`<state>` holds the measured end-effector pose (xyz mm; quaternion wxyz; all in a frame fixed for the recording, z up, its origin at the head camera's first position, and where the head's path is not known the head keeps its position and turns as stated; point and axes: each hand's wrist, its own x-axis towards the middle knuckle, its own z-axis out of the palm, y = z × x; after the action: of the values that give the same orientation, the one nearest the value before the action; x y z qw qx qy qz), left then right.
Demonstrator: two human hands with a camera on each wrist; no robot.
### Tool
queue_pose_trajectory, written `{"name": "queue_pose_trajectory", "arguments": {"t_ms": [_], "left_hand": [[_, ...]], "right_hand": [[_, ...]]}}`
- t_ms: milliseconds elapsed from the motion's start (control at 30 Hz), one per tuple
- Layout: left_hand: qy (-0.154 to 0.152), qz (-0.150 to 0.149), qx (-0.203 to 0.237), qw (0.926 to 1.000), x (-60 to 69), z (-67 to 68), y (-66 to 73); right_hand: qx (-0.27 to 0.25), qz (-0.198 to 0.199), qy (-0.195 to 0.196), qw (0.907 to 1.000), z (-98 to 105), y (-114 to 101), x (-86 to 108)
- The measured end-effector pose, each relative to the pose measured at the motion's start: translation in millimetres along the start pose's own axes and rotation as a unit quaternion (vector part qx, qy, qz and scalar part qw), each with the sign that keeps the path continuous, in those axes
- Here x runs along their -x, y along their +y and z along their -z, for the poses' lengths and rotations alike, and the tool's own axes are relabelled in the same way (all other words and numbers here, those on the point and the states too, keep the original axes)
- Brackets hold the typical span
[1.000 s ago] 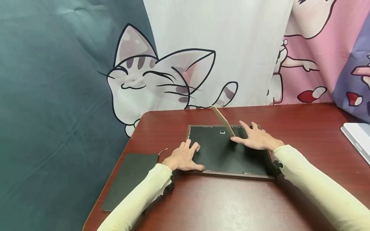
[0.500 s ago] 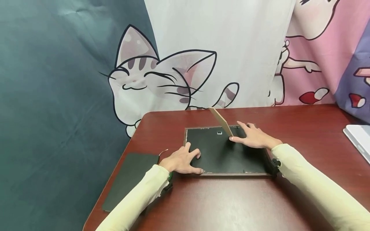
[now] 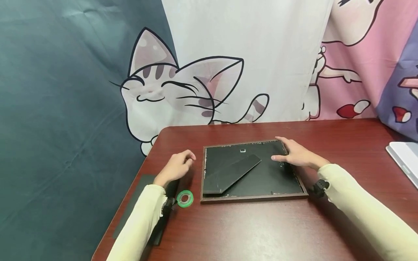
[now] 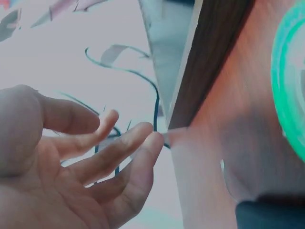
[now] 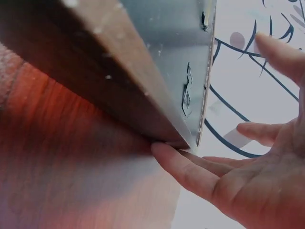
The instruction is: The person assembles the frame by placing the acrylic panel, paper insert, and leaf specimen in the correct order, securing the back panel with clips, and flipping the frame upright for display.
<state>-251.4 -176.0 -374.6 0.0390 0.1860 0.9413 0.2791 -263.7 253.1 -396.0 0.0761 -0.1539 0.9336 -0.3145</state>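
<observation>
A picture frame (image 3: 254, 198) lies face down on the table, its dark backing upward. The stand leg (image 3: 233, 175) lies flat across the left half of that backing. Left of the frame hovers my left hand (image 3: 176, 166), fingers loosely bent with nothing in them; the left wrist view also shows the bare fingers (image 4: 138, 167). My right hand (image 3: 298, 154) is spread at the frame's far right corner, thumb over the backing. In the right wrist view a straight fingertip (image 5: 164, 152) touches the wooden edge (image 5: 138, 90). A green tape roll (image 3: 185, 198) sits beside my left wrist.
A dark flat panel (image 3: 134, 208) lies at the table's left edge, partly under my left forearm. A white object (image 3: 405, 159) stands at the far right. A cartoon-printed curtain (image 3: 209, 72) hangs behind the red-brown table (image 3: 254, 232).
The stand leg, upright before, now lies flat toward the left. My left hand has come off the frame and moved left, uncovering the tape roll. The right hand shifted slightly right; the frame slid slightly left.
</observation>
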Motion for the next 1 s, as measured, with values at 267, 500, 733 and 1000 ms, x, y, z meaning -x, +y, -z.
{"name": "queue_pose_trajectory", "arguments": {"t_ms": [267, 500, 733, 1000], "left_hand": [[-0.083, 0.039, 0.093, 0.9914, 13.8, -13.0, 10.4], [-0.108, 0.052, 0.044, 0.9918, 18.6, -24.8, 24.1], [-0.113, 0.032, -0.013, 0.9930, 14.2, -34.6, 27.5], [-0.113, 0.038, -0.022, 0.9926, 6.5, -36.6, 30.2]], "right_hand": [[-0.032, -0.017, -0.023, 0.9991, 4.2, 3.7, 11.6], [-0.086, -0.064, -0.045, 0.9932, 5.3, -2.9, 29.5], [-0.192, -0.130, -0.060, 0.9710, 9.7, -7.3, 42.0], [-0.357, -0.203, -0.026, 0.9115, 11.6, 10.0, 33.6]]}}
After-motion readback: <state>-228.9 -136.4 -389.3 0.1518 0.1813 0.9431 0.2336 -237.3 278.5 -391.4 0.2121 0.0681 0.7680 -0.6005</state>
